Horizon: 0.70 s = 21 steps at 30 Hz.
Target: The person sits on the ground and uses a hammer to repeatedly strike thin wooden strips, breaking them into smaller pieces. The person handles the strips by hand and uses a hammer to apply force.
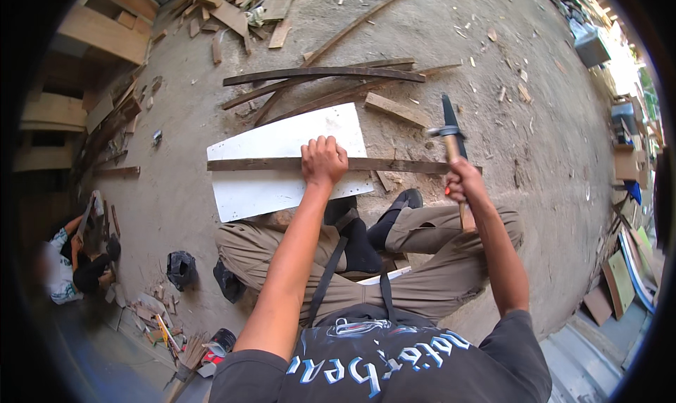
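My left hand [325, 160] is closed over a long dark wooden strip [394, 164], which lies across a white board [282, 132] with small holes along its edges. My right hand [465, 180] grips a hammer [451, 147] by its light wooden handle, head up, near the strip's right end. Just behind the hammer shows a dark, pointed, blade-like piece [448, 107]; whether it lies on the ground or is held too, I cannot tell. A small orange spot shows at my right fingers.
Ahead, several dark wooden strips [324, 72] lie crossed beside a short wood block [398, 110]. Offcuts [229, 12] are heaped at the far left. A black bag [182, 270] sits left of my crossed legs. Another person [74, 262] sits further left. Boards [620, 283] lean at the right.
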{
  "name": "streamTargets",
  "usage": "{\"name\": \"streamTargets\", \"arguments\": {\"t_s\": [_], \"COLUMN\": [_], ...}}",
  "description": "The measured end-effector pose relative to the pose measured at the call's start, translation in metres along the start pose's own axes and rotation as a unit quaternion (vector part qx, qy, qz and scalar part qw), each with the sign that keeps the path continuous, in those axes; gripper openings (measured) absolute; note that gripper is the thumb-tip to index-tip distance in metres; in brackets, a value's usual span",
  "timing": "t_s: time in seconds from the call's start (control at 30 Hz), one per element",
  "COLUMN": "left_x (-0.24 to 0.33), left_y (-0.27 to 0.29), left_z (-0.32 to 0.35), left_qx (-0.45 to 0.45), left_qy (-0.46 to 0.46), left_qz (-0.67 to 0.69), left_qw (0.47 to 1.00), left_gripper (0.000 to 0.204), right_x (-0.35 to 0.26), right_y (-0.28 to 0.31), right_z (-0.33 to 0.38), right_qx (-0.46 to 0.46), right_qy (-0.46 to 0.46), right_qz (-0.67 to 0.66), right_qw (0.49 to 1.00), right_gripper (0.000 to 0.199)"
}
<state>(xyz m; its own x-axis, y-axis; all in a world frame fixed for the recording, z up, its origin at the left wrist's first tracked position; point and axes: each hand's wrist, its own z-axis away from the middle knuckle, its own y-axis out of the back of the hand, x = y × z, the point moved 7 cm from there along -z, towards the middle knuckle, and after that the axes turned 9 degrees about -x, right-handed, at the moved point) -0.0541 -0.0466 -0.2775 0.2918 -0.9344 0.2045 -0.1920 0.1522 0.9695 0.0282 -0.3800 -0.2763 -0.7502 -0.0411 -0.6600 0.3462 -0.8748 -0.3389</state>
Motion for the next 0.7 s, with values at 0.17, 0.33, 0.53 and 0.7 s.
{"name": "streamTargets", "arguments": {"t_s": [0.17, 0.33, 0.53, 0.7], "left_x": [-0.001, -0.001, -0.005, -0.007], "left_y": [0.006, 0.0, -0.001, 0.003], "left_z": [0.007, 0.004, 0.003, 0.0], "left_qx": [0.008, 0.004, 0.005, 0.017], "left_qy": [-0.027, -0.011, -0.008, -0.024], "left_qz": [-0.023, 0.005, 0.017, 0.04], "left_qw": [0.999, 1.0, 1.0, 0.999], "left_gripper": [0.015, 0.017, 0.019, 0.019], "right_x": [0.011, -0.029, 0.017, 0.034], "right_y": [-0.078, -0.028, -0.05, -0.066], "right_z": [0.035, 0.013, 0.012, 0.011], "right_qx": [-0.171, -0.008, 0.008, 0.083], "right_qy": [-0.077, 0.059, 0.045, 0.161], "right_qz": [0.095, -0.013, -0.016, 0.142], "right_qw": [0.978, 0.998, 0.999, 0.973], "right_gripper": [0.022, 0.02, 0.023, 0.041]}}
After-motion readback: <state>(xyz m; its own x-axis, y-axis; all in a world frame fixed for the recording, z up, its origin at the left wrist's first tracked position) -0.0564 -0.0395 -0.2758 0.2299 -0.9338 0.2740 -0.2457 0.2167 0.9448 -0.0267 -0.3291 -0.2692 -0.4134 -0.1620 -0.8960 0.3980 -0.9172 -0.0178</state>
